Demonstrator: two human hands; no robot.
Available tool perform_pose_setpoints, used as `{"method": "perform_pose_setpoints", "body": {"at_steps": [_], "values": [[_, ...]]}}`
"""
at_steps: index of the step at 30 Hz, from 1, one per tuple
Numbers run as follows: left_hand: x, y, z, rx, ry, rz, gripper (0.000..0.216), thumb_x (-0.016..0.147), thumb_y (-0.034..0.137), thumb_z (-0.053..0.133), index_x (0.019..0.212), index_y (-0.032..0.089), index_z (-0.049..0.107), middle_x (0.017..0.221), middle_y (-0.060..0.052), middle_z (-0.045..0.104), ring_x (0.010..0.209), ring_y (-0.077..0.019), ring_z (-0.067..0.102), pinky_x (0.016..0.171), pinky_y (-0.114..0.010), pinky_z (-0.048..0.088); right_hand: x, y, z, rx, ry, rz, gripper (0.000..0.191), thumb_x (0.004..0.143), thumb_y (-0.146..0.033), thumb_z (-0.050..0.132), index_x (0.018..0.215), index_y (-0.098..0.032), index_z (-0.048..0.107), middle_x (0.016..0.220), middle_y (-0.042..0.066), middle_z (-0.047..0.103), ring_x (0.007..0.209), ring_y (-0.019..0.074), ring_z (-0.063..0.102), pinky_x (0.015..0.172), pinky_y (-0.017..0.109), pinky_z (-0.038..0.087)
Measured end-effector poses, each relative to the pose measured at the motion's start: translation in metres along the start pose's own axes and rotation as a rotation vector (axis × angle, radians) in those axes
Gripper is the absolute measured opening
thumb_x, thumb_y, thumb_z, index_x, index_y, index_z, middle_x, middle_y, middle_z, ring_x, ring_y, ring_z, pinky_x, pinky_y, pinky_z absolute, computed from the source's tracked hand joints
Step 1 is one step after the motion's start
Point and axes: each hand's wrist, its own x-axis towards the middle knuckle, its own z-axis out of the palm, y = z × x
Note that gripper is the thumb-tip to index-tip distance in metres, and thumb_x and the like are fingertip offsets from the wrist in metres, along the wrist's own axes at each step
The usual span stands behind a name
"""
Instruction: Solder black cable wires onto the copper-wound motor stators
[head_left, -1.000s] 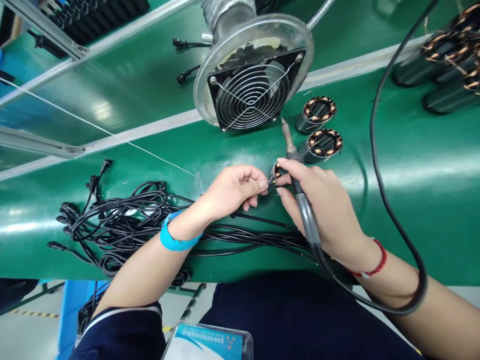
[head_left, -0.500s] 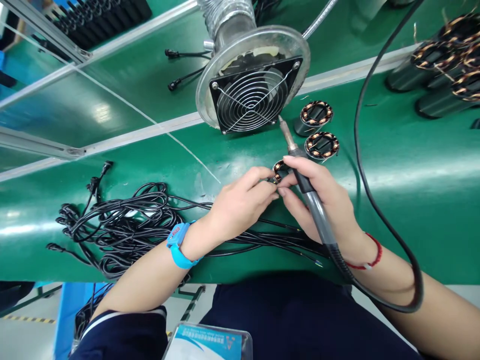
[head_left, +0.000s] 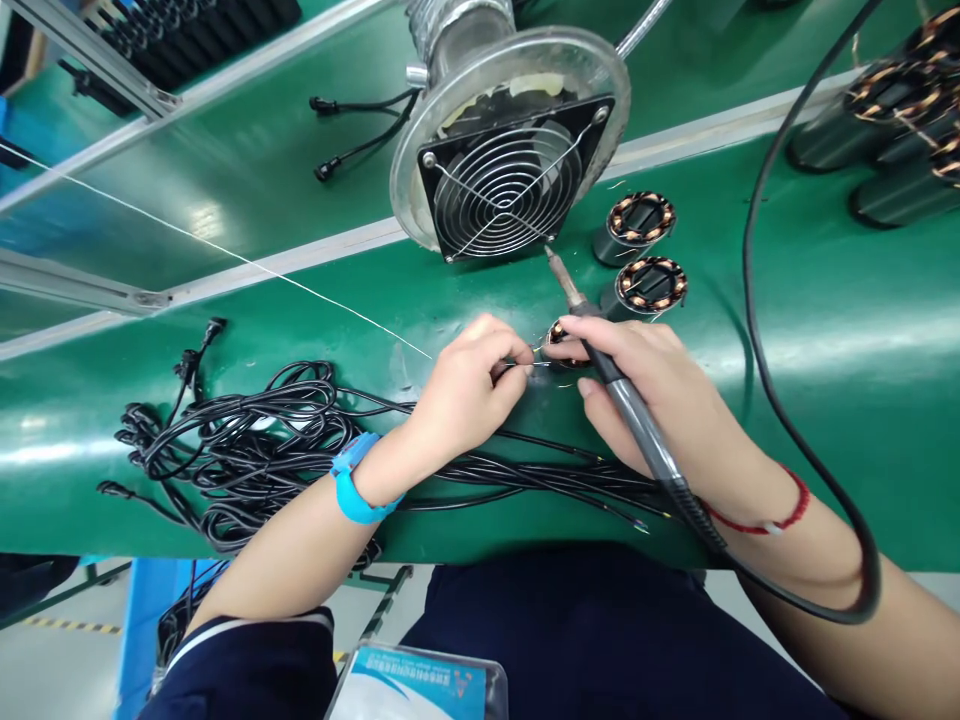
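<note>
My right hand (head_left: 652, 390) is wrapped round a soldering iron (head_left: 619, 375), whose tip points up and away, close to the lower edge of a round metal fume extractor (head_left: 506, 185). Its index finger reaches to a motor stator (head_left: 556, 335) with copper windings, largely hidden behind the hand. Left of that stator, my left hand (head_left: 472, 385) is closed in a pinch on thin solder wire (head_left: 337, 305), which runs in from the upper left. Fine wire ends show between the two hands. Two more stators, a farther one (head_left: 637, 225) and a nearer one (head_left: 651, 285), stand upright behind.
A tangle of black cables (head_left: 255, 460) covers the left of the green bench (head_left: 840, 400), with stripped ends passing under my hands. Several larger stators (head_left: 832, 130) stand at the far right. The iron's cord (head_left: 750, 270) loops around my right forearm.
My left hand has drawn back slightly left, away from the stator, and the solder wire now stretches straighter. My right hand and the iron have shifted a little.
</note>
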Motion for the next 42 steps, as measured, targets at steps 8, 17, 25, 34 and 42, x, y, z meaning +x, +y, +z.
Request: {"method": "perform_pose_setpoints", "body": {"at_steps": [8, 17, 25, 34, 42], "values": [[0.002, 0.000, 0.002, -0.175, -0.028, -0.153, 0.016, 0.076, 0.000, 0.060, 0.072, 0.016, 0.062, 0.079, 0.001, 0.057, 0.066, -0.0073, 0.050, 0.056, -0.019, 0.042, 0.006, 0.007, 0.002, -0.132, 0.024, -0.059, 0.038, 0.091, -0.015, 0.050, 0.128, -0.020, 0.047, 0.087, 0.002, 0.070, 0.077, 0.0206, 0.061, 0.072, 0.037, 0.047], [-0.001, 0.004, 0.003, -0.192, -0.060, -0.114, 0.014, 0.078, 0.002, 0.060, 0.074, 0.016, 0.062, 0.082, 0.000, 0.057, 0.065, -0.0062, 0.049, 0.055, -0.019, 0.041, -0.010, -0.013, -0.013, -0.059, 0.099, 0.077, 0.043, 0.091, -0.015, 0.054, 0.134, -0.023, 0.051, 0.096, 0.003, 0.073, 0.083, 0.0215, 0.067, 0.072, 0.037, 0.051], [-0.003, 0.008, 0.006, -0.214, -0.073, -0.148, 0.016, 0.076, 0.001, 0.058, 0.070, 0.016, 0.058, 0.081, 0.000, 0.056, 0.062, -0.0060, 0.047, 0.052, -0.019, 0.040, -0.046, -0.021, -0.016, 0.146, 0.380, 0.066, 0.032, 0.080, -0.012, 0.066, 0.109, -0.025, 0.063, 0.068, -0.002, 0.060, 0.052, 0.0124, 0.055, 0.045, 0.025, 0.046], [-0.004, 0.007, 0.009, -0.191, -0.050, -0.151, 0.016, 0.075, 0.001, 0.058, 0.069, 0.016, 0.057, 0.079, 0.000, 0.057, 0.065, -0.0076, 0.048, 0.054, -0.020, 0.041, -0.051, -0.023, -0.014, 0.153, 0.236, -0.009, 0.017, 0.083, -0.015, 0.059, 0.097, -0.023, 0.056, 0.063, -0.001, 0.059, 0.049, 0.0145, 0.059, 0.044, 0.025, 0.050], [-0.004, 0.007, 0.010, -0.182, -0.045, -0.153, 0.016, 0.074, 0.001, 0.058, 0.069, 0.016, 0.057, 0.079, 0.000, 0.057, 0.067, -0.0085, 0.049, 0.056, -0.021, 0.041, -0.053, -0.021, -0.010, 0.122, 0.248, -0.031, 0.015, 0.084, -0.015, 0.060, 0.098, -0.021, 0.058, 0.066, 0.002, 0.061, 0.053, 0.0150, 0.062, 0.049, 0.026, 0.053]]}}
